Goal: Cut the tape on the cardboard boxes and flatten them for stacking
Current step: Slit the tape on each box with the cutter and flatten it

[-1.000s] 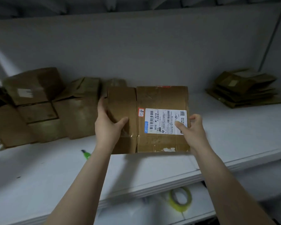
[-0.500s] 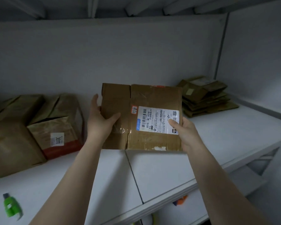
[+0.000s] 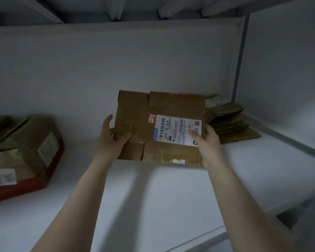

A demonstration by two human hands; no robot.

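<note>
We hold the box (image 3: 135,110) in both hands over the white shelf (image 3: 153,197).
Its broad face, with the label (image 3: 178,130), is turned toward us, upright and a bit tilted. Left hand (image 3: 111,140) clamps the left edge, thumb on the front and fingers behind. Right hand (image 3: 209,142) clamps the right edge, thumb pressed on the label, other fingers hidden behind. To the right, behind the box, we see a stack (image 3: 229,122) of flat cardboard. Well apart on the left sits a red-based box (image 3: 25,151).
</note>
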